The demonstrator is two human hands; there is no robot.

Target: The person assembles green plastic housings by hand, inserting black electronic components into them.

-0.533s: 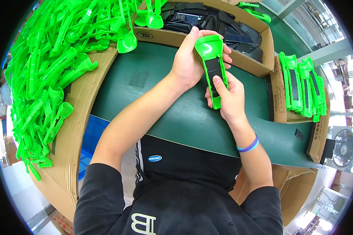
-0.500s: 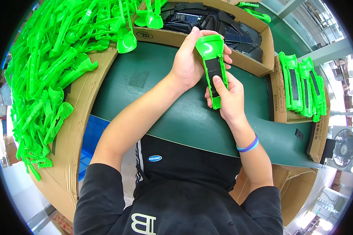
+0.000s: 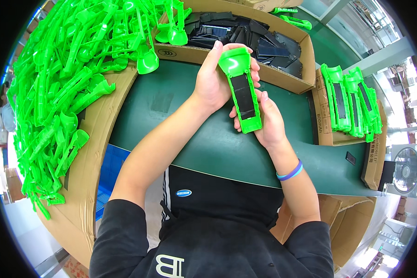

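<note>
Both hands hold one bright green plastic torch-shaped housing [image 3: 241, 88] over the dark green table [image 3: 208, 148]. A flat black panel [image 3: 243, 95] sits in its long body. My left hand [image 3: 215, 81] wraps the wide head end from the left. My right hand [image 3: 266, 123] cups the narrow tail end from below, its thumb beside the black panel.
A big heap of green plastic housings [image 3: 74, 78] covers cardboard on the left. A cardboard box [image 3: 289, 78] behind the hands holds black flat panels [image 3: 250, 37]. Several green housings fitted with black panels [image 3: 350, 102] lie on cardboard at the right. A fan [image 3: 405, 169] stands far right.
</note>
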